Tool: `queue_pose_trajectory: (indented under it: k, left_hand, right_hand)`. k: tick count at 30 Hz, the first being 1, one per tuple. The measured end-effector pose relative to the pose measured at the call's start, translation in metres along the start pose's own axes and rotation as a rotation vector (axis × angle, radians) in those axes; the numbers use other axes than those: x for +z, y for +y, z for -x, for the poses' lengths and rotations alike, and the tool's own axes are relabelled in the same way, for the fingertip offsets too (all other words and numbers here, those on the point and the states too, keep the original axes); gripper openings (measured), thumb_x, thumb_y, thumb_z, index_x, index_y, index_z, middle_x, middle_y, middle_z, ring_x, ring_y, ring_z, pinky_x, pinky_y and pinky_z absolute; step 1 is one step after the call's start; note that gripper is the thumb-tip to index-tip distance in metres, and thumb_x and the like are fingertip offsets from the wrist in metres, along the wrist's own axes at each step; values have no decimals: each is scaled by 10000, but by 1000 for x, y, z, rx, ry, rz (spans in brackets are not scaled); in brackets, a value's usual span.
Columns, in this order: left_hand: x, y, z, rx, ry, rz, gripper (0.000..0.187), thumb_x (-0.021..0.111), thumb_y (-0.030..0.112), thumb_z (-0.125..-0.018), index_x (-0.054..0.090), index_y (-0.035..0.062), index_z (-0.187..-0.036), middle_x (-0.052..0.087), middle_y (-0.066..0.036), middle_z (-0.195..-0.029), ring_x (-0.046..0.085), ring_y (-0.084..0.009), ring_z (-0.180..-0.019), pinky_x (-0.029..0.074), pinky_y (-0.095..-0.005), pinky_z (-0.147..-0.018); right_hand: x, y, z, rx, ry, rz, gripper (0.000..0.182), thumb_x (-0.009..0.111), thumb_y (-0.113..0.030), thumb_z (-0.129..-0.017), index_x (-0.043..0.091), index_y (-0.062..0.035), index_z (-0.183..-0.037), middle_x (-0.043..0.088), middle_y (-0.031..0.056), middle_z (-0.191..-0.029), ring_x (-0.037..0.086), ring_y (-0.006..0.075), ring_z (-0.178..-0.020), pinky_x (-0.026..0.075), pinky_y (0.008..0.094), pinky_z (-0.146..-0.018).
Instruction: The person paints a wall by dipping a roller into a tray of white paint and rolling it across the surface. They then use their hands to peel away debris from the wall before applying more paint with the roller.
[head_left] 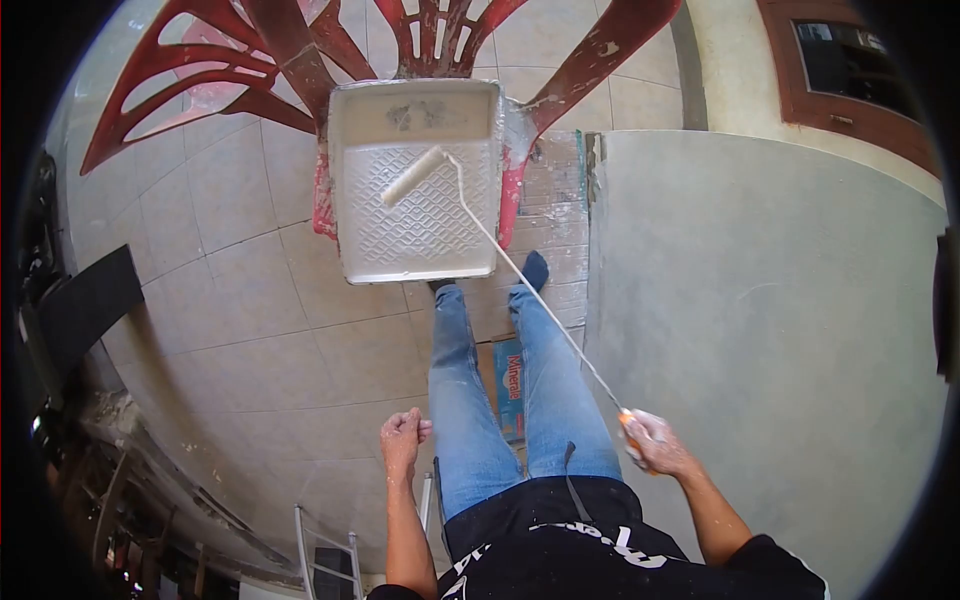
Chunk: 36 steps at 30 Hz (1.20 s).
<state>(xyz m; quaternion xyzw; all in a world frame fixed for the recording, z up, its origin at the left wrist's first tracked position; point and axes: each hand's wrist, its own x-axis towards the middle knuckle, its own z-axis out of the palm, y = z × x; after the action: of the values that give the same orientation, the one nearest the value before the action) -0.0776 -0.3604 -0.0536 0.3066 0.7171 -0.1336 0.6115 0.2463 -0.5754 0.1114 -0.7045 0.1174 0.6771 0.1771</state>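
Note:
My right hand (655, 443), spotted with white paint, is wrapped round the orange handle of a paint roller (412, 178). The roller's long thin rod slants up and left, and its white sleeve lies over the ribbed slope of a paint tray (420, 264). Off-white paint fills the far end of the tray and coats its raised diamond pattern. That tray rests on a red plastic chair (590, 55) smeared with paint. Beside my left thigh, my left hand (403, 435) hangs with fingers curled in and nothing showing in them.
Flattened cardboard (555, 235) covers part of the tiled floor (230, 290) under my feet. A grey wall (760, 330) rises close on my right, with a wood-framed opening (850, 70) beyond it. A metal-framed item (330, 555) stands behind my left side.

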Motion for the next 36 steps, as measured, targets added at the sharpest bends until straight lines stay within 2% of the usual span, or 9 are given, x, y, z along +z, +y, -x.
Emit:
queue_pose_trajectory:
  k: [6, 10, 17, 22, 25, 28, 31, 34, 36]
  left_hand:
    - [-17, -4, 3, 2, -20, -65, 215, 616, 233, -934, 603, 29, -865, 687, -98, -770, 644, -144, -656, 518, -265, -626]
    - [-16, 13, 1, 38, -27, -85, 245, 594, 233, -952, 602, -2, -882, 688, -110, -767, 646, -147, -647, 520, -262, -609]
    - [-20, 33, -11, 79, -66, -174, 282, 568, 263, -966, 614, -13, -928, 698, -112, -797, 653, -153, -672, 521, -265, -631]
    - [-27, 49, -12, 111, -90, -222, 300, 562, 288, -968, 608, -8, -982, 685, -112, -811, 652, -159, -710, 513, -267, -657]
    - [-31, 55, -11, 127, -69, -227, 297, 561, 280, -970, 620, -11, -948, 698, -106, -803, 661, -151, -701, 515, -259, -638]
    - [-35, 56, -14, 146, -70, -226, 301, 561, 285, -970, 621, -8, -947, 694, -101, -800, 662, -150, -705, 515, -257, -641]
    - [-35, 59, -17, 165, -74, -206, 304, 560, 290, -970, 622, -7, -947, 692, -98, -799, 662, -147, -709, 516, -257, -645]
    - [-34, 62, -14, 179, -71, -209, 303, 562, 291, -969, 621, -5, -951, 692, -99, -800, 660, -144, -711, 517, -254, -647]
    - [-34, 59, -14, 162, -79, -215, 301, 561, 290, -970, 618, -5, -955, 692, -99, -801, 658, -143, -711, 516, -252, -646]
  right_hand:
    - [73, -34, -80, -103, -114, -376, 359, 376, -414, -1022, 468, -83, -915, 412, -15, -572, 391, 78, -409, 370, 244, -364]
    - [104, -42, -96, -137, -49, -502, 356, 363, -414, -1025, 458, -90, -912, 413, -14, -564, 408, 73, -410, 383, 242, -369]
    - [108, -7, -35, -69, -55, -456, 358, 366, -405, -1024, 462, -85, -894, 423, -17, -540, 419, 69, -392, 373, 235, -345]
    - [94, 38, 14, 65, 45, -246, 398, 377, -410, -1021, 493, -75, -841, 404, -6, -502, 409, 83, -374, 345, 264, -341]
    - [98, 43, 18, 54, 60, -184, 411, 386, -419, -1016, 501, -72, -828, 404, -9, -505, 403, 90, -369, 324, 270, -341]
    - [105, 8, -13, -97, 80, -223, 415, 383, -409, -1016, 499, -52, -838, 410, 5, -511, 396, 108, -363, 339, 295, -359]
    - [116, -16, -42, -13, -50, -472, 414, 366, -393, -1021, 496, -46, -835, 405, 10, -516, 372, 118, -358, 346, 307, -365]
    - [116, -15, -21, -87, 23, -353, 421, 356, -411, -1023, 494, -58, -840, 396, -1, -519, 353, 108, -357, 335, 296, -355]
    - [112, 12, 2, -97, 46, -271, 407, 360, -424, -1021, 485, -79, -846, 394, -14, -521, 353, 94, -359, 324, 272, -343]
